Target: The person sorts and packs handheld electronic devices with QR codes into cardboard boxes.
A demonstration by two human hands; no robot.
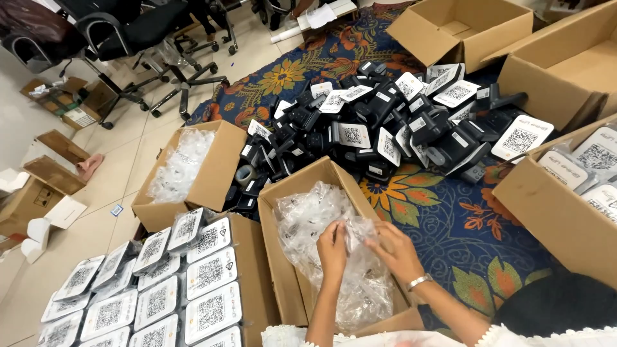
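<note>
Both my hands reach into an open cardboard box (277,212) filled with clear plastic bags. My left hand (332,247) and my right hand (398,252), which wears a silver bracelet, both pinch the same crumpled clear plastic bag (355,232) at the top of the heap. The bag is lifted slightly above the others between my fingers. What lies inside the bag is too small to tell.
A pile of black devices with white code-printed faces (385,128) lies on the floral blue rug (437,218). A box of bagged white units (154,289) stands at lower left, another box of plastic bags (186,167) behind it. More cardboard boxes (559,212) sit right; office chairs (148,38) far left.
</note>
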